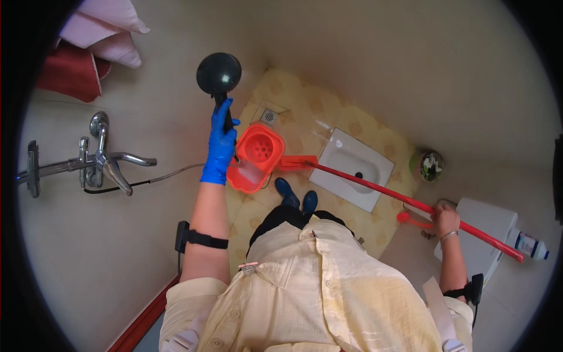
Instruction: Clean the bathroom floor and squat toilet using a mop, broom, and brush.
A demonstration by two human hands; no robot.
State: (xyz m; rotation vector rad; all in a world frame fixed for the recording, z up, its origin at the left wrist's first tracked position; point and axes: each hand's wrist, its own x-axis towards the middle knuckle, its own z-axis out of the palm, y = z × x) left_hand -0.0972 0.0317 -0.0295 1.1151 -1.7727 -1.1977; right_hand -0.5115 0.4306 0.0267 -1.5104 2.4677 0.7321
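Note:
My left hand (220,141), in a blue rubber glove, grips the handle of a black handheld shower head (219,74). Its hose (178,171) runs off to the wall on the left. Just beside that hand, an orange-red mop bucket (276,140) with a perforated wringer basket stands on the floor. A pale, water-like patch shows in its front part. On the right, my bare right hand (446,220) is closed around a long red pole (378,187). The pole slants across the squat toilet (338,141) to a flat red head (299,162) beside the bucket.
A chrome wall faucet (103,160) and hanging pink towels (101,31) are on the left. A floor drain (268,116) lies behind the bucket. To the right are a waste bin (429,167), a white cistern (484,220), a red brush-like item (403,217) and a bottle (530,245).

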